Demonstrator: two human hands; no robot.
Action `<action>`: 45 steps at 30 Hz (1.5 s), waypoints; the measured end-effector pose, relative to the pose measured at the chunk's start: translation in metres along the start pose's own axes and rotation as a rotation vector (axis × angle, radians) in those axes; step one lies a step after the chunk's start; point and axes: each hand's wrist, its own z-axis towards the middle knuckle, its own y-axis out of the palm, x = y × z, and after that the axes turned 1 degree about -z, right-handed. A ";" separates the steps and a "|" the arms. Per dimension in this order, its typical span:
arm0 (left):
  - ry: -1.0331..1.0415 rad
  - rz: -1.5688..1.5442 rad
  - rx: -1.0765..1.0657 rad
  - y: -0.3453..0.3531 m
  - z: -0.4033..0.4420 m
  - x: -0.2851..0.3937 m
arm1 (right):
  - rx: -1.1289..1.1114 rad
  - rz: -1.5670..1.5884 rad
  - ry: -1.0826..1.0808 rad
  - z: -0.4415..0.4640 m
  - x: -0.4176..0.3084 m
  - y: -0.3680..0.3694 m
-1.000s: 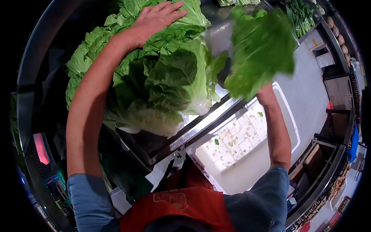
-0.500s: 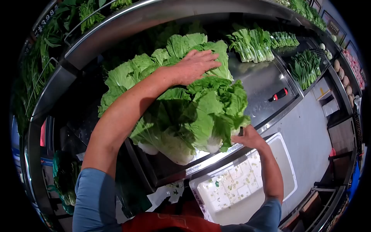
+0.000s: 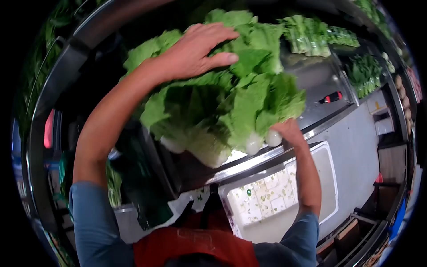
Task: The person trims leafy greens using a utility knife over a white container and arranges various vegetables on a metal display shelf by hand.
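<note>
Several heads of lettuce (image 3: 247, 104), with crinkled green leaves and pale bases, lie along the front of a metal display tray (image 3: 311, 80). Over the leaves at the back, my left hand (image 3: 202, 49) is open, thumb and fingers apart, palm down on or just above them. My right hand (image 3: 289, 132) is closed around the white base of the rightmost lettuce head at the tray's front edge; some of its fingers are hidden. A red and black-handled tool (image 3: 331, 97) lies on the tray to the right.
Bundled greens (image 3: 307, 35) stand behind at the right, with more leafy bunches (image 3: 364, 74) beyond. Below the tray's metal lip is a white foam box (image 3: 330, 178) with leaf scraps inside. Green plastic bags (image 3: 138, 178) hang at the left, near my body.
My left hand has shifted left, its thumb now spread away from the fingers. My right hand keeps its place at the lettuce base. The whole view has shifted, with the tray higher in it.
</note>
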 end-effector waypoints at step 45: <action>-1.349 -1.284 0.171 0.099 -0.210 0.162 | 0.268 -0.070 -0.364 -0.024 0.045 0.042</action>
